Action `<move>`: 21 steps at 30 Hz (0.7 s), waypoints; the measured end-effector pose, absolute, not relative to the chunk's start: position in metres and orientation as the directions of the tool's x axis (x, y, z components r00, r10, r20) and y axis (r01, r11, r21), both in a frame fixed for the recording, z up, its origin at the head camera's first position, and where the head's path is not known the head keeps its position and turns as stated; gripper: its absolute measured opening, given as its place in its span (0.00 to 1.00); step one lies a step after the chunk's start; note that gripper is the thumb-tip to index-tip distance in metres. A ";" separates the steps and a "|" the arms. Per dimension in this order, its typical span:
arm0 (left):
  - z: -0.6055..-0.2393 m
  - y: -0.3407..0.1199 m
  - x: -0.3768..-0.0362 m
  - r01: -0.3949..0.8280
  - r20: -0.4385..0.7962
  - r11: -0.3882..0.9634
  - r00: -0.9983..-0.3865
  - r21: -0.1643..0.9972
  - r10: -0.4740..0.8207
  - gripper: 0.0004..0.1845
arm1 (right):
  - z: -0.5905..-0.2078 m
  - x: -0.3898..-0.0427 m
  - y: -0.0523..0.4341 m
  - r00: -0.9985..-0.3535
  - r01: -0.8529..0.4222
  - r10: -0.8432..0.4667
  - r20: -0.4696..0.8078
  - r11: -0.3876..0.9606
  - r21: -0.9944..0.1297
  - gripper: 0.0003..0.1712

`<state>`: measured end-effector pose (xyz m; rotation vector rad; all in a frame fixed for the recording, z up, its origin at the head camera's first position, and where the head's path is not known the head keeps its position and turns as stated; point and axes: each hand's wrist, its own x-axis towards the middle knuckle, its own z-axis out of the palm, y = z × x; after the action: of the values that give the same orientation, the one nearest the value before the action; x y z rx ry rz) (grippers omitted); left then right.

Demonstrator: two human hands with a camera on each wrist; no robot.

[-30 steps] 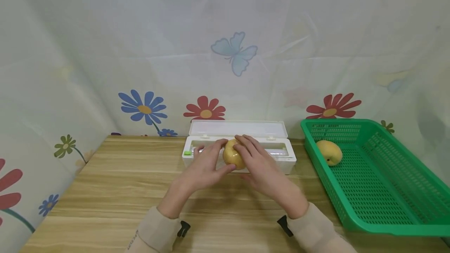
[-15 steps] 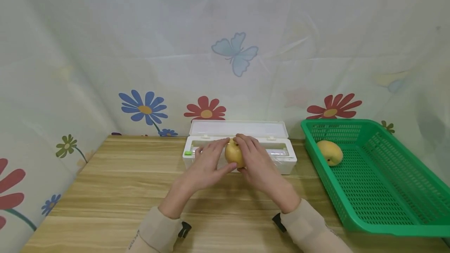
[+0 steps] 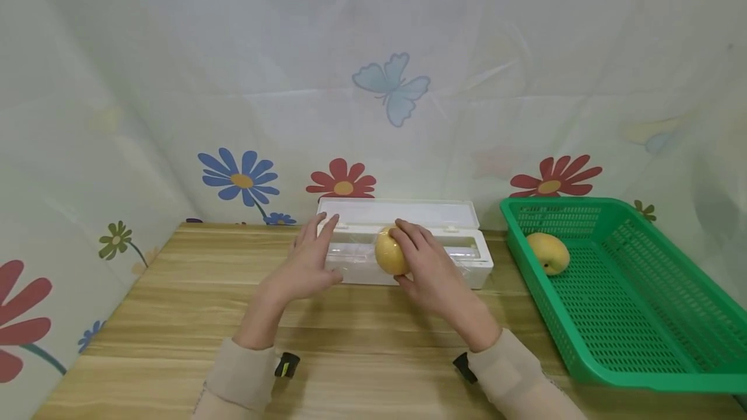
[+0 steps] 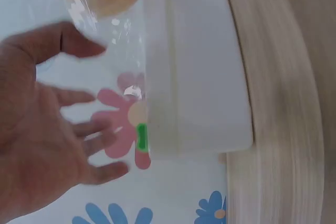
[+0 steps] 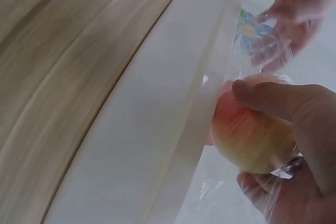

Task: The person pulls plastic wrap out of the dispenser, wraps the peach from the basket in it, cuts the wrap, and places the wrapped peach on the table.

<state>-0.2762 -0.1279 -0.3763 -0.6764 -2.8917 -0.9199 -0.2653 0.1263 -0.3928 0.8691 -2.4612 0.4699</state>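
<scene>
Head cam: high, fwd/down, widest. L wrist cam: v. close, sideways, past L hand (image 4: 44,129) to white box (image 4: 205,72). R wrist cam: ditto, past R hand (image 5: 315,121), opp. tilt. Wrist views share white box, fruit (image 5: 252,135) & L hand.

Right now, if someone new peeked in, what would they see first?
Probably the big green basket at the right, with a yellow peach inside. Next, the shiny film-covered peach in the grip of the right hand, by the open white cling film dispenser. Red and blue flowers brighten the curtain behind.
</scene>
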 end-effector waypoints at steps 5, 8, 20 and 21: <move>-0.375 -0.141 -0.275 0.390 0.075 0.732 -0.903 0.559 0.424 0.57 | -0.393 -0.266 0.126 -0.689 -0.644 -0.479 0.544 0.749 -0.157 0.45; -0.374 -0.149 -0.274 0.381 0.062 0.729 -0.903 0.569 0.425 0.57 | -0.393 -0.265 0.127 -0.704 -0.632 -0.457 0.544 0.752 -0.186 0.45; -0.386 -0.164 -0.288 0.321 0.096 0.747 -0.939 0.582 0.330 0.50 | -0.391 -0.263 0.126 -0.750 -0.607 -0.441 0.494 0.755 -0.247 0.48; -0.388 -0.163 -0.289 0.309 0.093 0.751 -0.944 0.584 0.317 0.49 | -0.391 -0.264 0.126 -0.751 -0.605 -0.439 0.493 0.756 -0.249 0.47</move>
<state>-0.2893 -0.1634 -0.3884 -0.5276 -2.9501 -0.9804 -0.2635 0.1257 -0.3912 0.7958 -2.5453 0.5600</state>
